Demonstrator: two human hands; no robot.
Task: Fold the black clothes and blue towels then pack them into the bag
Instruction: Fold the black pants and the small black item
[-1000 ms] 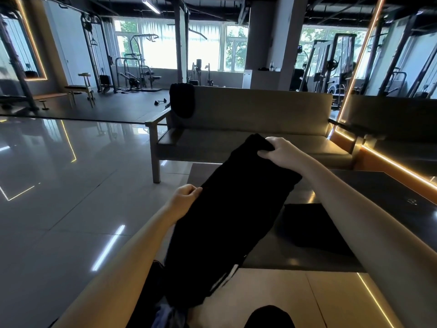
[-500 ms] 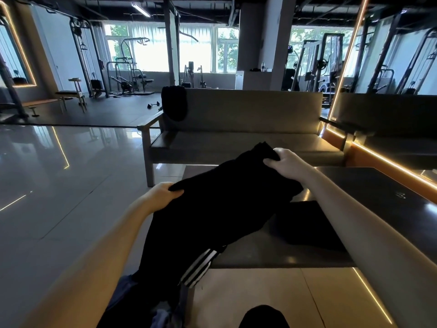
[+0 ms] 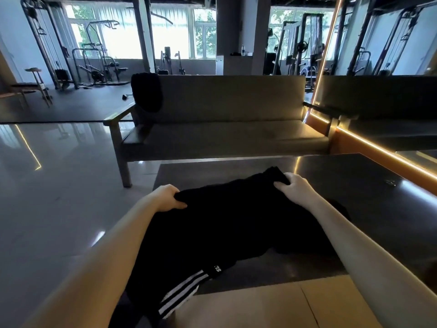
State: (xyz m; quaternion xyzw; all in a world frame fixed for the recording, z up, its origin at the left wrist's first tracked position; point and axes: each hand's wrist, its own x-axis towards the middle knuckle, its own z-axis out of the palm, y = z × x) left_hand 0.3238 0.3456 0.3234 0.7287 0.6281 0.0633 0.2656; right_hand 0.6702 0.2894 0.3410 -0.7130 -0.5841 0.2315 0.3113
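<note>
Nearest me, the white-striped end of the black garment [image 3: 224,228] hangs off the counter [image 3: 354,185] edge, and the rest lies across its top. I judge I'm laying it out for its first fold. My left grip [image 3: 166,197] and right grip [image 3: 295,189] each pinch a far corner, fingers curled round the cloth. Next it needs spreading flat, then doubling over. Beyond, another black cloth [image 3: 146,93] drapes the sofa [image 3: 224,138] back.
</note>
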